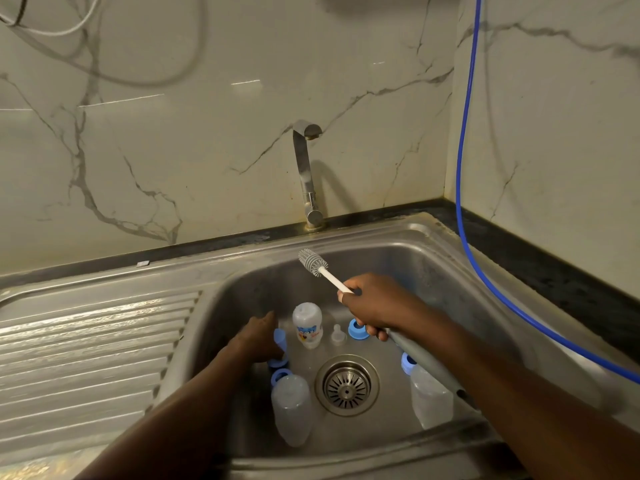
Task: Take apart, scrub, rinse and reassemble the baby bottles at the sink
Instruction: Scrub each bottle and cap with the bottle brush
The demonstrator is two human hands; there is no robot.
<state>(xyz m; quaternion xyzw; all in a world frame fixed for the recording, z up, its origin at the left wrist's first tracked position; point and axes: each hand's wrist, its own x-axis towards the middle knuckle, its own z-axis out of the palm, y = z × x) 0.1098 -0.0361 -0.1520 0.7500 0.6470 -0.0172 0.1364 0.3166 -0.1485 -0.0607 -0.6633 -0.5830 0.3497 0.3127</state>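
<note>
My right hand [377,304] grips a bottle brush [313,262] by its white and grey handle, bristle head raised over the steel sink [408,251]. My left hand [258,336] reaches down onto a blue-capped bottle part [280,339] at the sink's left; whether the fingers are closed round it is hidden. A printed bottle body [307,325] stands upside down mid-sink. A clear teat [336,334] and a blue collar ring [356,329] sit beside it. One clear bottle with a blue collar [290,403] lies left of the drain [347,384], another [429,396] on the right.
A steel tap [306,174] stands behind the sink, with no water running. A ribbed draining board [93,337] lies to the left. A blue hose [464,150] hangs down the right wall and runs across the dark counter.
</note>
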